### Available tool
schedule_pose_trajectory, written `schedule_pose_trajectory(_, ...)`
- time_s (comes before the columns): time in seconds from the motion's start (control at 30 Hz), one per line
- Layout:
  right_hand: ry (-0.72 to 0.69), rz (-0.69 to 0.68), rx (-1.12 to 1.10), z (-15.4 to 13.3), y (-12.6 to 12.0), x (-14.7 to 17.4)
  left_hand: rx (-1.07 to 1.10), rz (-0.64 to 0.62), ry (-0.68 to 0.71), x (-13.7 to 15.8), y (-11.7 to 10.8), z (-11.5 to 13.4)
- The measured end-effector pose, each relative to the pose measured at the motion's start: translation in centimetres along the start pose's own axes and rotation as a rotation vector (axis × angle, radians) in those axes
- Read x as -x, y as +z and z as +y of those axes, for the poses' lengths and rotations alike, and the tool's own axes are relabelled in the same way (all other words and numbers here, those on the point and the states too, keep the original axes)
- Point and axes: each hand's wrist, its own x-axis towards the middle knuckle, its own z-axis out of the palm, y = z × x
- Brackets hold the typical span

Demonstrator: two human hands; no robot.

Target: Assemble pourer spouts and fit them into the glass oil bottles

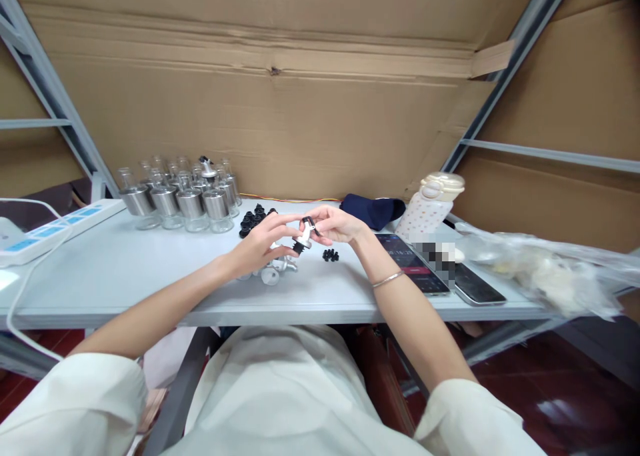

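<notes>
Above the middle of the table I hold a bottle pourer, with a black ribbed stopper, a silvery collar and a black flap at its top. The fingers of my left hand are closed around its lower part from the left. My right hand pinches the black flap end from the right. Below my left hand lie several silvery and white pourer parts, partly hidden by it. Behind it sits a cluster of black stoppers. A small group of tiny black caps lies under my right hand.
Several glass bottles with metal sleeves stand at the back left, one topped with a pourer. A power strip lies at left. A dark blue cap, dotted tumbler, phones and plastic bag occupy the right.
</notes>
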Motion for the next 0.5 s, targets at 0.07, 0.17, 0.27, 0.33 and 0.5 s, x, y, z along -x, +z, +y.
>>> schedule_pose_trajectory(0.07,0.001,-0.001,0.005,0.03,-0.02,-0.04,0.005,0.001,0.014,-0.01,-0.05,0.04)
schedule_pose_trajectory(0.17,-0.009,-0.014,-0.003,0.15,-0.04,-0.12,0.006,0.012,0.052,-0.02,-0.07,0.10)
schedule_pose_trajectory(0.27,-0.013,-0.029,-0.008,0.24,-0.02,-0.10,0.017,0.014,0.047,0.01,0.00,0.13)
schedule_pose_trajectory(0.33,-0.008,-0.025,-0.003,0.17,0.07,0.01,0.035,0.017,0.049,0.07,0.04,0.12)
schedule_pose_trajectory(0.5,-0.008,0.012,0.004,-0.15,0.55,0.17,0.053,0.016,0.036,0.22,-0.03,-0.12)
